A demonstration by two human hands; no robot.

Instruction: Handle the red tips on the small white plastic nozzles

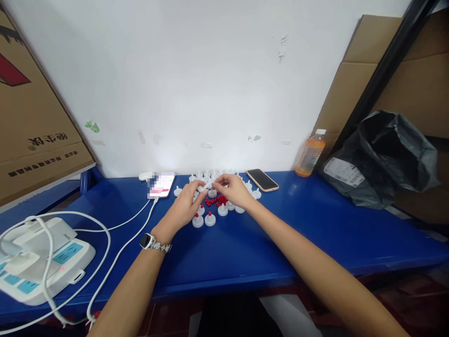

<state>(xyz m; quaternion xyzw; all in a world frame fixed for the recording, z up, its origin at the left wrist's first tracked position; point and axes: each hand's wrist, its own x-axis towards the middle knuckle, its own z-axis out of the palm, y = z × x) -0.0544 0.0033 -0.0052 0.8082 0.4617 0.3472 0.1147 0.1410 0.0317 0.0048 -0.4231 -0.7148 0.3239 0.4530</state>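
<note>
My left hand (pixel 185 204) is closed around a white nozzle cap (pixel 202 188), seen partly between thumb and fingers. Just to the right, my right hand (pixel 232 188) pinches with thumb and forefinger; whatever lies in that pinch is too small to make out. Beneath and between the hands is a small pile of red tips (pixel 220 200). White nozzle caps (pixel 222 210) stand all around it, several partly covered by my hands. Nearest the front edge, two white caps wear red tips, one being the right-hand capped nozzle (pixel 210 219).
On the blue table (pixel 224 262), a phone (pixel 262 180) lies behind right and a lit phone (pixel 162 185) behind left, its cable running to a power strip (pixel 52 267). An orange bottle (pixel 310 153) and a dark plastic bag (pixel 379 159) stand right; a cardboard box (pixel 38 107) is left.
</note>
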